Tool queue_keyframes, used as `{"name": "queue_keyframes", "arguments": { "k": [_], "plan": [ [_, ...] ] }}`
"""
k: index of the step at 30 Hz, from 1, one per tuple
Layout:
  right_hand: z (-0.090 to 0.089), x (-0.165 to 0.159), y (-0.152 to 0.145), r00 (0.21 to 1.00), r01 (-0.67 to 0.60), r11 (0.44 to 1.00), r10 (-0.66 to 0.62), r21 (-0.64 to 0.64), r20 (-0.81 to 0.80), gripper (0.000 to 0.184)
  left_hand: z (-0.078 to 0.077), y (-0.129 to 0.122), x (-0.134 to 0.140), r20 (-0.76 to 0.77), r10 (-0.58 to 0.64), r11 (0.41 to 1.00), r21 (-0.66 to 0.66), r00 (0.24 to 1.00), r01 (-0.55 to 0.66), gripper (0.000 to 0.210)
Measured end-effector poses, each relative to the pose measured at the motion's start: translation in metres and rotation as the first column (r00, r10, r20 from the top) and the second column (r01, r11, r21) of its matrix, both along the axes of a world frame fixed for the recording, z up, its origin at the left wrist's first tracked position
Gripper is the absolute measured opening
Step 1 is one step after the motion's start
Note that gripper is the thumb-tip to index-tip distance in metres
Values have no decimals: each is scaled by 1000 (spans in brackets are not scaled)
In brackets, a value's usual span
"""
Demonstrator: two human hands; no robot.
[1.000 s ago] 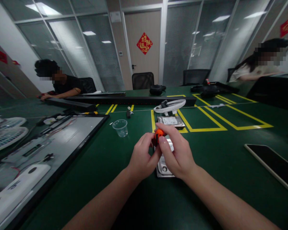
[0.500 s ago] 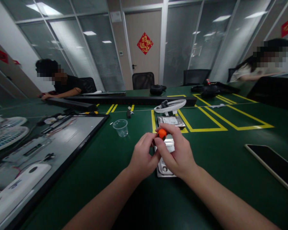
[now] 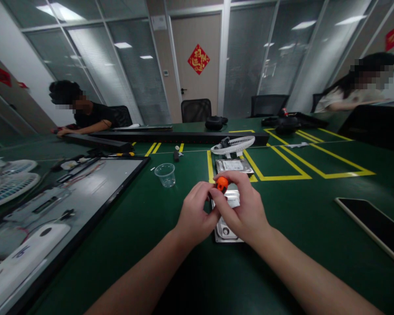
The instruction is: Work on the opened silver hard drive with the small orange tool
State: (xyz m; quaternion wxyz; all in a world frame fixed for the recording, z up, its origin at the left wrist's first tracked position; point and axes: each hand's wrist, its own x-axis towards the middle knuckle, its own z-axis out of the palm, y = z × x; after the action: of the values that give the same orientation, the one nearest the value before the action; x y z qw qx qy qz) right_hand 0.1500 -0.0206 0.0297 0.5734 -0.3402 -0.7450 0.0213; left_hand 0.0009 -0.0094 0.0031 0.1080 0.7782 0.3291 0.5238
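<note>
As the right hand (image 3: 244, 208) pinches an orange-and-black handle (image 3: 222, 184) over a half-covered hard drive (image 3: 225, 235), the left hand (image 3: 195, 210) curls alongside, its grip hidden from me. The handle's rounded end faces the wearer, fingers obscuring its long axis. Beyond sit another drive (image 3: 233, 165), a white grille (image 3: 241, 145) and, leftward, a clear cup (image 3: 166, 176).
</note>
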Motion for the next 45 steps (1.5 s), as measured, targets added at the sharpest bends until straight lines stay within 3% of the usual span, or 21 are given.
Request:
{"name": "queue_keyframes", "arguments": {
  "k": [6, 10, 16, 26, 36, 45],
  "plan": [
    [1, 1, -1, 998, -55, 998, 55, -6, 44, 36, 2, 0, 0, -25, -11, 1000, -5, 1000, 11, 4],
    [1, 2, -2, 998, -58, 998, 58, -8, 38, 31, 2, -1, 0, -23, -8, 1000, 1, 1000, 8, 4],
    [-1, 0, 0, 1000, -13, 1000, 13, -12, 1, 25, 0, 0, 1, 18, 6, 1000, -4, 1000, -6, 22],
    [2, 2, -2, 996, -80, 997, 80, -12, 37, 36, 2, -1, 0, -25, -5, 1000, -12, 1000, 5, 1],
    [0, 1, -2, 1000, -22, 1000, 22, -18, 13, 24, 1, 0, 0, -4, -15, 1000, -20, 1000, 15, 14],
    [2, 2, -1, 996, -66, 998, 67, -13, 61, 36, 1, 0, -1, -34, -8, 1000, -7, 999, 8, 4]
  ]
}}
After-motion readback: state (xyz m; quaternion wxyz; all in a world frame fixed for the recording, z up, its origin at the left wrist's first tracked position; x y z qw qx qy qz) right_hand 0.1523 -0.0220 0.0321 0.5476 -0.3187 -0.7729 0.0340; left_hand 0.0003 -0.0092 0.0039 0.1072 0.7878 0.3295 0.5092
